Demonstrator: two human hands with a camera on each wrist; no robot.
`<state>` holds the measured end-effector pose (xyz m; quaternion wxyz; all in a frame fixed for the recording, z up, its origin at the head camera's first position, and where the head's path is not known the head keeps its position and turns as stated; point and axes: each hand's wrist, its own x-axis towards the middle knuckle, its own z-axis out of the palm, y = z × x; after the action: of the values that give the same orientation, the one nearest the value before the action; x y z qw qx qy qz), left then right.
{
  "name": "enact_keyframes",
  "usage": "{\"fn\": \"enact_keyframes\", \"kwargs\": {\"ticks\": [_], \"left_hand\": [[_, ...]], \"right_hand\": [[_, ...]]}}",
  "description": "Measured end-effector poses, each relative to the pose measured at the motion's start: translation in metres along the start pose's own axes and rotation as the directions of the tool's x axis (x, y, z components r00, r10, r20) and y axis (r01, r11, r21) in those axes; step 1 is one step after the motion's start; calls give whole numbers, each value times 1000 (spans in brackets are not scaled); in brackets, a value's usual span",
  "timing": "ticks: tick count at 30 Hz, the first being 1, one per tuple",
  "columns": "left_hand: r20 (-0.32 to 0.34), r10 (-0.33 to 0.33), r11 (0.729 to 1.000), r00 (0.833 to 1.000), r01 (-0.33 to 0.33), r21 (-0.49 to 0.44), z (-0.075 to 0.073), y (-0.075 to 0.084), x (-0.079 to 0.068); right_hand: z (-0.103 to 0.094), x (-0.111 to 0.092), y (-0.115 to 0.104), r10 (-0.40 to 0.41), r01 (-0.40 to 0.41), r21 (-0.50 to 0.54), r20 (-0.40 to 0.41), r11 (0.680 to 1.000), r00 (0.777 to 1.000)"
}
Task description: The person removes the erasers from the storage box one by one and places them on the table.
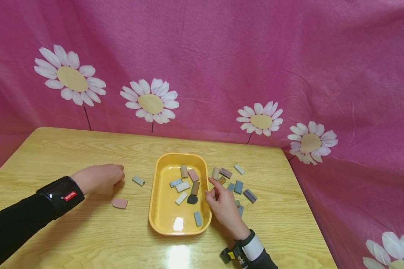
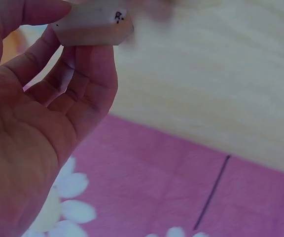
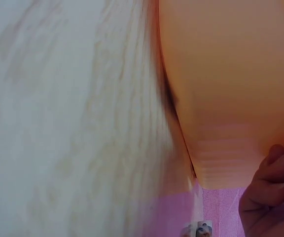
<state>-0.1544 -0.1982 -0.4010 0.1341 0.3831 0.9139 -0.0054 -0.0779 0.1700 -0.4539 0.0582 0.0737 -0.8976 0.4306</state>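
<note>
My left hand (image 1: pixel 102 179) is over the left part of the table, bent downward at the wrist. In the left wrist view it pinches a small pale block (image 2: pixel 95 23) with black marks between thumb and fingers; the back of the hand hides this block from the head view. A pink block (image 1: pixel 120 203) and a grey block (image 1: pixel 138 181) lie near that hand. My right hand (image 1: pixel 225 205) grips the right rim of a yellow tray (image 1: pixel 151 213), thumb and forefinger at the edge. Inside the tray lie several small blocks, including a white block (image 1: pixel 182 186) and a dark rounded piece (image 1: pixel 192 199).
Right of the tray several more blocks lie scattered, among them a blue block (image 1: pixel 238 187) and a purple block (image 1: pixel 250 195). The wooden table (image 1: pixel 87 239) ends at the back against a pink flowered cloth (image 1: pixel 208 74).
</note>
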Motion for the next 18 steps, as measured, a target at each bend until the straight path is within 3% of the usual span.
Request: {"fn": "enact_keyframes", "kwargs": {"ticks": [4,9,14,18], "left_hand": [[6,-26,998,1000,27,-62,10,-3,-3],[26,-69,995,997,71,-75,11,-4,-2],[-51,-5,999,999,3,-41,-12,1,4],[-116,81,995,990,-87,-43,-41,25,23]], "right_hand": [[-1,0,0,-1,1,-6,-2,1000,1000],[-1,-1,-2,9,-9,-10,-1,1000,1000],[-1,-1,-3,18,-18,-9,4,1000,1000],[0,0,-2,12,-12,-13,-2,1000,1000]]}}
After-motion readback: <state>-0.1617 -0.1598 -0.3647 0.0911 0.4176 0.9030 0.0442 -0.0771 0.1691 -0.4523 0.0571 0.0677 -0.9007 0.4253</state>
